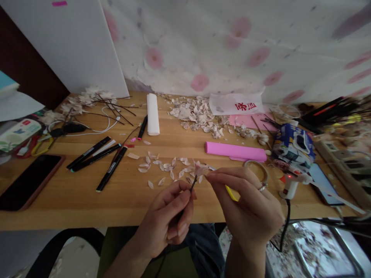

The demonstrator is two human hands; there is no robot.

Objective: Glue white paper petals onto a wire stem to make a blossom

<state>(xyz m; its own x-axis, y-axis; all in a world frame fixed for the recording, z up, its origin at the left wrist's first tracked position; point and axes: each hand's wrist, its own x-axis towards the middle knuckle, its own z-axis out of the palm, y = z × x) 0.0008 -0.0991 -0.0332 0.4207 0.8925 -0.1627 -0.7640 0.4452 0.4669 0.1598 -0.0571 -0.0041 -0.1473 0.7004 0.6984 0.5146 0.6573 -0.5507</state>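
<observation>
My left hand (166, 220) pinches a thin dark stem (193, 183) between thumb and fingers, above the front edge of the wooden table (69, 208). My right hand (246, 200) grips the pale pink paper blossom (199, 168) at the stem's tip, its fingers partly hiding the blossom. A yellow object (232, 193) shows beneath my right hand, mostly hidden, and I cannot tell whether that hand holds it. Several loose pale petals (162, 168) lie on the table just beyond my hands.
Black marker pens (111, 168), a black phone (29, 181), a pink foam strip (235, 151), a white roll (153, 114) and a pile of petal scraps (194, 116) lie on the table. A hot glue gun (291, 183) stands at the right, its black cord dropping over the front edge.
</observation>
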